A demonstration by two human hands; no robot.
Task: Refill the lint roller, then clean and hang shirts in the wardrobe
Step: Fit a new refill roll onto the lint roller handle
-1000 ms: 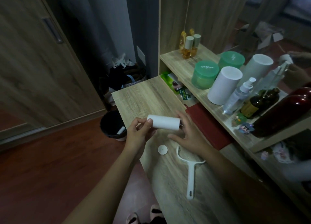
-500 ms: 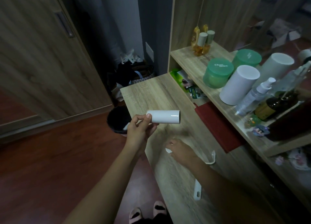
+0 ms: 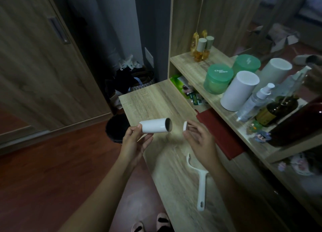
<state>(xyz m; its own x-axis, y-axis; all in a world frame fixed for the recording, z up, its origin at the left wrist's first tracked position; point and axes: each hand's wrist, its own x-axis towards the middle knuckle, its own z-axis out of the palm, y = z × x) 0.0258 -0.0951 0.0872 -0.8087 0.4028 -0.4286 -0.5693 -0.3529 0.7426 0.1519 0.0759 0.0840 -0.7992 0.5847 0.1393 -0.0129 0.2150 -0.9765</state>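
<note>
My left hand holds a white lint roll above the wooden desk, lying sideways with its dark hollow end turned to the right. My right hand pinches a small white round end cap a short gap to the right of that open end. The white lint roller handle lies bare on the desk below my right hand, its curved arm pointing up.
A raised shelf on the right carries green jars, white cylinders, a spray bottle and dark bottles. A red cloth lies on the desk under the shelf edge. A black bin stands on the floor left of the desk. The wooden wardrobe door is at left.
My right hand went down to the desk, picked up the small white cap and lifted it beside the roll. The roll's open end has turned toward the cap.
</note>
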